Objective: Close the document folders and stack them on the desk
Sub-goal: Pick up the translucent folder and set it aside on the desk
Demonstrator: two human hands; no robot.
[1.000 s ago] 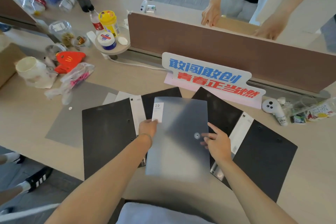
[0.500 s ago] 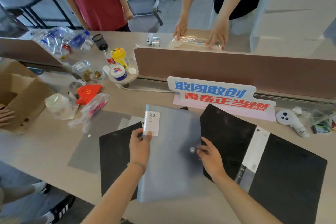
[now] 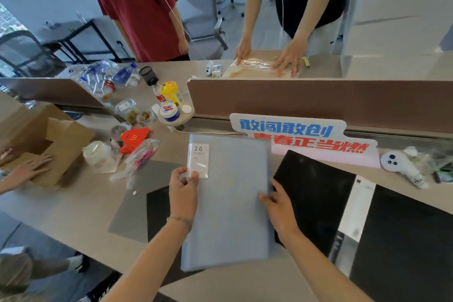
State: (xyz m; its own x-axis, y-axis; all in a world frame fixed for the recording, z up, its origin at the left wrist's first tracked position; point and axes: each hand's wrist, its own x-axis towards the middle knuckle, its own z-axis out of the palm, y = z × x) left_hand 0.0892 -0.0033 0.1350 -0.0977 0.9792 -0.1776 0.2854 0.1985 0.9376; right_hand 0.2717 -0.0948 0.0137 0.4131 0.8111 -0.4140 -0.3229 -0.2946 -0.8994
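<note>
The closed grey folder [image 3: 230, 201] lies mid-desk [image 3: 81, 206], long axis running near to far, label at its far-left corner. Left hand [image 3: 183, 191] pinches its left edge; right hand [image 3: 278, 206] grips its right edge, beside an open black folder [image 3: 316, 193].

Three folders lie on the desk: one grey folder [image 3: 230, 203] closed, one black folder [image 3: 367, 223] open at right, one black folder [image 3: 157, 216] mostly hidden under the grey. Two hands hold the grey one: left hand [image 3: 183, 193], right hand [image 3: 278, 206]. One sign [image 3: 301, 137], one cardboard box [image 3: 49, 144], one white controller [image 3: 402, 167].
</note>
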